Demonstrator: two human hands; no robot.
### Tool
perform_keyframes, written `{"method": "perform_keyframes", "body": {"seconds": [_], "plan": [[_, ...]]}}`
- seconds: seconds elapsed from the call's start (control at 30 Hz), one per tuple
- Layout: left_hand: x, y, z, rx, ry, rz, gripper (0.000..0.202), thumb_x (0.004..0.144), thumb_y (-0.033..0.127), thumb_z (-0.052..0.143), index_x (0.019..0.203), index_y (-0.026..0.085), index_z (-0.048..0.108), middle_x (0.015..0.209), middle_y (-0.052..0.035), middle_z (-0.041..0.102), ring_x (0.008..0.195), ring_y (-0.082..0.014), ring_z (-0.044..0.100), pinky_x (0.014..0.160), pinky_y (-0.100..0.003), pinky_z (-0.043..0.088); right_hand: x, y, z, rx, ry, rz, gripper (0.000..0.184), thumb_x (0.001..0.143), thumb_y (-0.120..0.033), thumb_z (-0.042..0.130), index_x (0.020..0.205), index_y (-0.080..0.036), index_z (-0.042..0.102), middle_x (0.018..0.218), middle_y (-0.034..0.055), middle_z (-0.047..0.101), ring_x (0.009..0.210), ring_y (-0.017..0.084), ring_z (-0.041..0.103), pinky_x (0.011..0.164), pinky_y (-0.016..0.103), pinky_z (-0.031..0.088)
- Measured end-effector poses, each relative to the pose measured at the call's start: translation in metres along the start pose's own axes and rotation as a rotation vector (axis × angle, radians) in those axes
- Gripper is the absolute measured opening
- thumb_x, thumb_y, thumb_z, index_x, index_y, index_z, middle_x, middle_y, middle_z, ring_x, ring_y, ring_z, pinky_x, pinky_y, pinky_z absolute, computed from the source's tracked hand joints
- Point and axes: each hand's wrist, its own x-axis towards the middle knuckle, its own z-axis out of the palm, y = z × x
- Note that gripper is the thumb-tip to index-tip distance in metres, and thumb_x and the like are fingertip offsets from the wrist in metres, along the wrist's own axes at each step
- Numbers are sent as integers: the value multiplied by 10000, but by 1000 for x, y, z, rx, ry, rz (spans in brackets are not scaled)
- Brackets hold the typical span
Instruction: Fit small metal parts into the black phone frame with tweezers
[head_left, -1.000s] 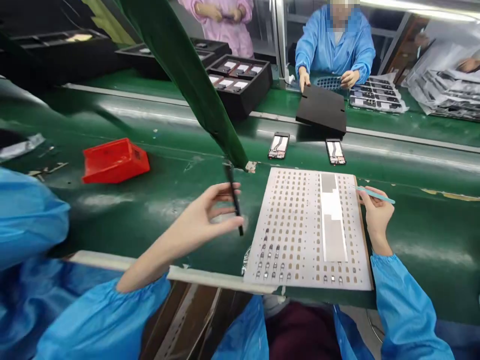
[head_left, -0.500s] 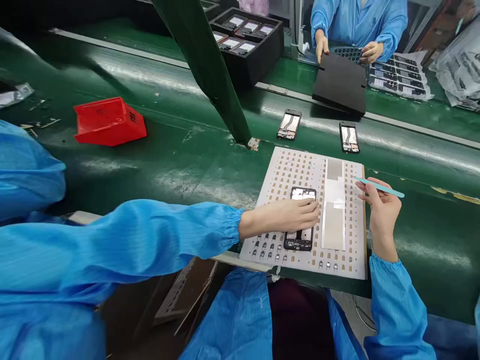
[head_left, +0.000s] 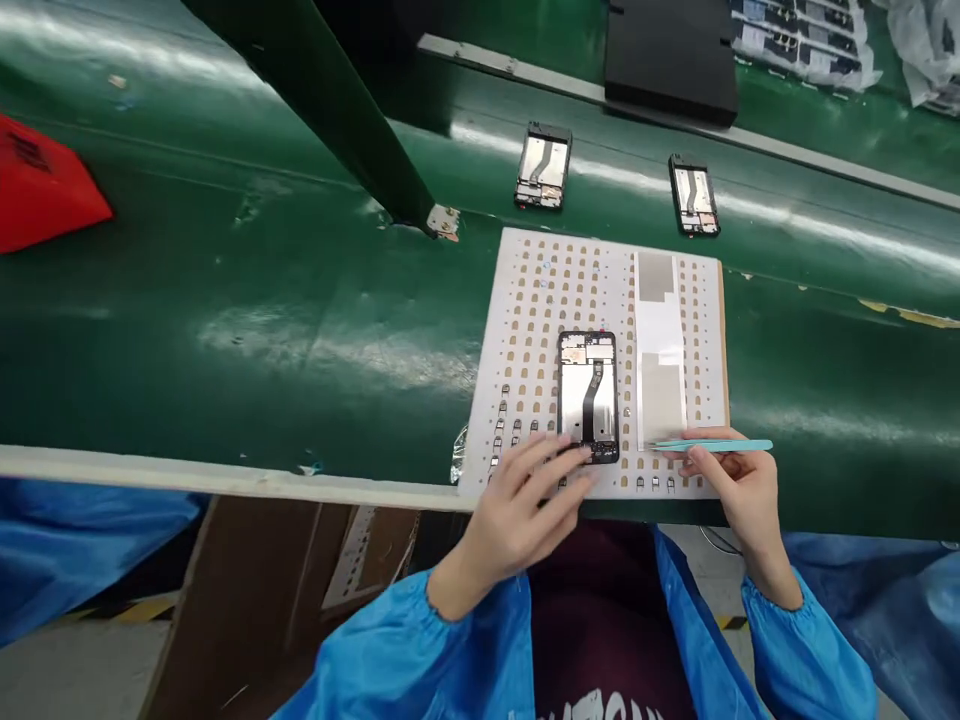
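A white sheet point(head_left: 540, 300) dotted with rows of small parts lies on the green conveyor belt point(head_left: 225, 300) in front of me. An open phone frame point(head_left: 589, 394) with a black flex cable lies on the sheet. My left hand point(head_left: 525, 510) rests at the sheet's near edge, fingers spread, fingertips touching the bottom end of the phone frame. My right hand point(head_left: 731, 490) pinches teal tweezers point(head_left: 712, 446), whose tip points left toward the grey strip point(head_left: 660, 350) on the sheet beside the phone.
Two more phone frames point(head_left: 543, 165) point(head_left: 694, 196) lie on the belt farther back. A black tray point(head_left: 670, 55) sits beyond the rail. A red bin point(head_left: 41, 185) is at far left. A dark green post point(head_left: 330, 100) slants down to the belt.
My view tilted down. My left hand drew back from the top of the phone frame to its near end. My right hand swung the tweezers round to point left, low over the sheet.
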Motion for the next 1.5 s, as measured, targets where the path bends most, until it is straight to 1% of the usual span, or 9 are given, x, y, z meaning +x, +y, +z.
{"method": "perform_keyframes", "body": {"seconds": [0.07,0.13,0.23,0.33,0.67,1.03,1.13,1.37,1.5], "plan": [[-9,15,11,-21,21,69,235,954,103,676,1171,149,753,1142,-104,817,1129,-260,705,996,-422,608,-11,2,-1,-22,-4,25,201,969,-426,875,1024,-235,845,972,77,828,860,291,834,717,330,740],[-13,25,23,-28,-11,107,236,963,129,663,1174,154,766,1133,-87,821,1063,-239,703,932,-396,589,-19,4,-3,-46,-15,31,189,964,-409,880,1003,-228,838,965,77,828,843,287,834,750,337,744],[-15,32,36,5,-75,93,245,964,160,686,1192,187,771,1208,-73,814,1077,-236,703,952,-402,557,-26,7,-4,-87,-26,30,185,974,-398,867,1005,-221,824,992,80,827,848,283,834,771,337,741],[-15,32,43,39,-69,90,227,957,171,714,1172,208,776,1217,-55,816,1060,-225,697,946,-390,543,-31,9,-4,-128,-31,23,182,985,-391,853,1011,-215,810,987,75,820,870,280,834,743,312,731],[-12,30,43,50,-47,100,195,960,152,710,1129,220,778,1188,-47,828,1026,-218,702,919,-373,543,-31,8,0,-196,-24,5,140,1008,-357,816,991,-219,795,964,60,816,856,256,830,684,267,707],[-13,30,43,36,-49,94,226,935,134,732,1141,215,780,1185,-64,826,1024,-228,705,901,-380,557,-34,10,2,-233,-13,11,164,1000,-385,814,993,-222,802,953,60,814,845,259,825,710,296,707],[-11,32,39,-72,-44,26,261,936,115,738,1180,208,753,1201,-73,824,1039,-241,721,872,-392,577,-34,11,4,-205,12,19,187,987,-404,833,985,-219,806,941,62,815,834,262,824,702,304,710],[8,43,21,-432,39,-383,303,1010,30,658,1239,222,712,1120,-50,803,1039,-186,770,887,-335,657,-37,6,7,5,34,60,186,957,-397,886,962,-224,819,845,56,808,769,258,821,711,322,725],[19,41,15,-465,94,-369,322,1012,30,672,1260,232,715,1124,-44,795,1045,-177,780,904,-318,677,-38,2,12,139,40,124,234,920,-434,914,944,-221,818,789,52,791,720,270,810,636,341,717]]}}
